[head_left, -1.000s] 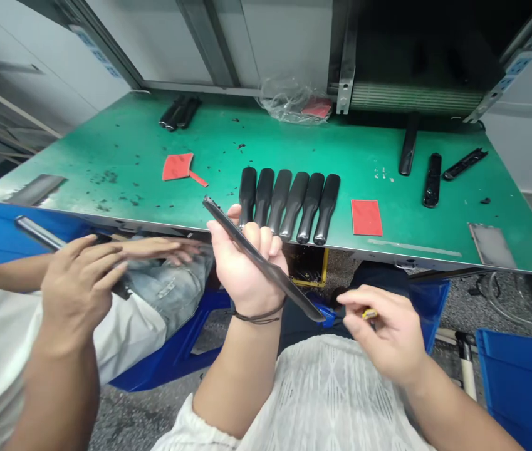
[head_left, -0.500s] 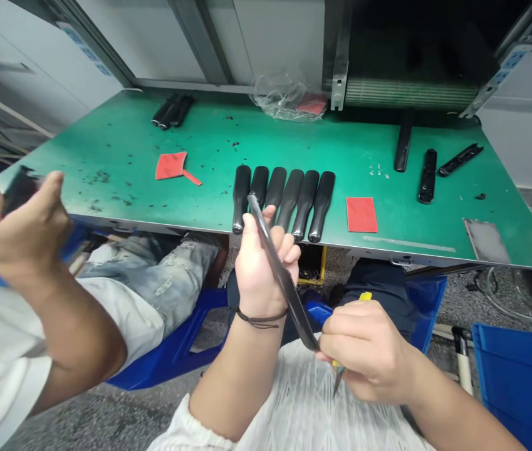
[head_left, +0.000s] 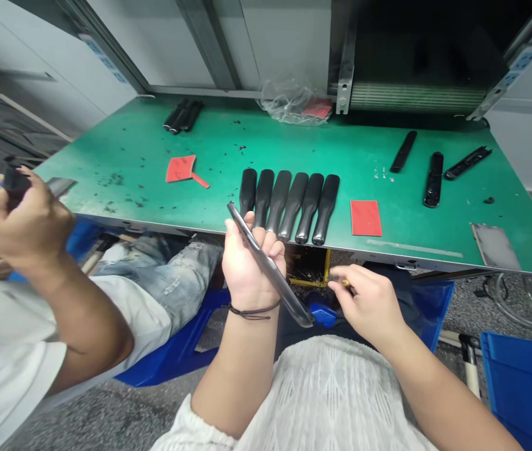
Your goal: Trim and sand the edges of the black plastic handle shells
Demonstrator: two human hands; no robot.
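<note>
My left hand [head_left: 249, 266] is shut on a long, slim black plastic handle [head_left: 270, 266], which runs diagonally across my palm and fingers. My right hand [head_left: 364, 302] is apart from that handle, to its right. Its fingertips pinch a small yellow-handled knife [head_left: 346, 283], mostly hidden by the fingers, with the blade out of sight. Just beyond my left hand, several similar black handles [head_left: 294, 207] lie side by side on a green bench mat [head_left: 247, 138]. A red rectangular pad [head_left: 366, 218] lies to their right.
At the left, a co-worker's hands [head_left: 21, 213] hold a black piece [head_left: 15, 186]. A red fan-shaped piece [head_left: 181, 169], black parts [head_left: 433, 180] and a bundle of black handles [head_left: 183, 116] lie on the mat. Black scraps dot it. A blue crate [head_left: 524, 394] sits at lower right.
My right hand has moved up and right, away from the handle's lower end, with the knife still in it. The handle has tilted. The co-worker's hands have moved left.
</note>
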